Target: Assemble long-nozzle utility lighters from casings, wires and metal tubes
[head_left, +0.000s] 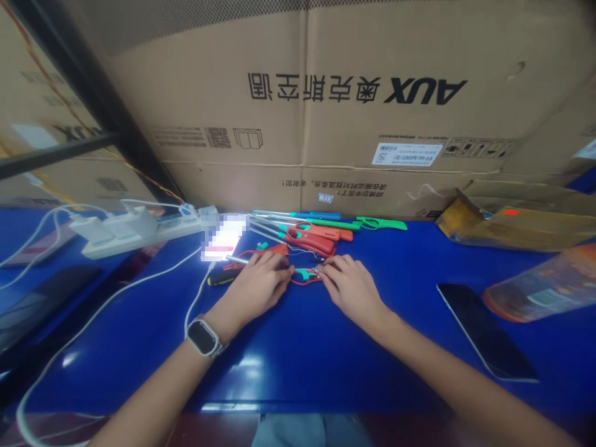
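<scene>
Between my hands is a red long-necked gas lighter (pixel 305 276) with a teal trigger; its metal tube sticks out to the left, past my wrist. Closed around the tube end, my left hand (pixel 263 282) wears a watch (pixel 203 337) at the wrist. My right hand (pixel 351 285) pinches at the lighter's handle end, where small parts show; my fingertips hide the details. Just beyond lie several other lighters: a blue one (pixel 321 216), a green one (pixel 335 225) and red ones (pixel 316 244). A red casing piece (pixel 277 249) lies above my left hand.
A lit phone (pixel 226 239) on a cable lies at the left, near a white power strip (pixel 144 233). A yellow-black screwdriver handle (pixel 218 279) is beside my left hand. At the right are a dark phone (pixel 487 332), a bottle (pixel 544 285) and an open carton (pixel 516 217).
</scene>
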Action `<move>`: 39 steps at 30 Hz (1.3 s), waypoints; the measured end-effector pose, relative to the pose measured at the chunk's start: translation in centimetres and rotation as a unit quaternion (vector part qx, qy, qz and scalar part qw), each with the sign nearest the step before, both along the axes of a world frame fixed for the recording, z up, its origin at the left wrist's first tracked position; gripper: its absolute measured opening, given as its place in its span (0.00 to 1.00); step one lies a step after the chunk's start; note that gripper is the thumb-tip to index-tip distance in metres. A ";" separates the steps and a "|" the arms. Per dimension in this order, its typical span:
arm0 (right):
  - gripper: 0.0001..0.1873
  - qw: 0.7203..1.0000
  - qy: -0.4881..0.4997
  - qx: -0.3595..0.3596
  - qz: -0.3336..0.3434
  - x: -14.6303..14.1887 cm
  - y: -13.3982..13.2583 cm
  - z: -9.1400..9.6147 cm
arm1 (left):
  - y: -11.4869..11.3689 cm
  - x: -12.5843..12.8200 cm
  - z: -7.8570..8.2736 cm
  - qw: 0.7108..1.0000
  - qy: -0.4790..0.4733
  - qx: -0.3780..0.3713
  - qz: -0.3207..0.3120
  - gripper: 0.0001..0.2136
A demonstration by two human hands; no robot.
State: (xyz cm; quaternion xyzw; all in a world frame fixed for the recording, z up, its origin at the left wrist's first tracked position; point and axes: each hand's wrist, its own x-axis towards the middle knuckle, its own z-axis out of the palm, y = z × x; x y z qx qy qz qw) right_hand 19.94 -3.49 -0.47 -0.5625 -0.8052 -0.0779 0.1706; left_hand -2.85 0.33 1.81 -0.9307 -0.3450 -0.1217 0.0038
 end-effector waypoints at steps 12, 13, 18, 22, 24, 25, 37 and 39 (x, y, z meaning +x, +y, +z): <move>0.13 1.000 0.003 0.001 -0.004 0.0 0.0 0.1 | 2.3 -1.6 0.6 0.998 -0.036 -0.058 0.002 0.10; 0.13 1.000 0.003 0.002 -0.004 0.0 0.0 0.1 | 2.3 -1.5 0.7 0.998 -0.037 -0.058 -0.001 0.10; 0.13 1.000 0.003 0.003 -0.007 0.1 0.0 0.2 | 2.0 -0.9 0.8 0.999 -0.028 -0.036 0.006 0.11; 0.13 1.000 -0.001 0.005 0.000 0.4 0.0 0.0 | 2.5 -1.3 0.2 0.996 -0.063 -0.061 -0.009 0.10; 0.13 1.000 0.002 0.007 0.012 0.8 0.1 -0.2 | 2.8 -1.6 -0.2 0.993 -0.093 -0.076 -0.024 0.10; 0.13 1.000 0.005 0.007 0.017 1.0 0.2 -0.2 | 2.9 -1.7 -0.4 0.990 -0.105 -0.084 -0.031 0.10; 0.14 1.000 0.013 0.012 -0.001 4.5 -0.2 -0.3 | 2.7 0.7 -1.2 0.985 -0.111 -0.118 -0.059 0.14; 0.14 1.000 0.018 0.012 -0.005 4.5 -0.2 -0.3 | 2.8 0.7 -1.3 0.987 -0.110 -0.105 -0.060 0.14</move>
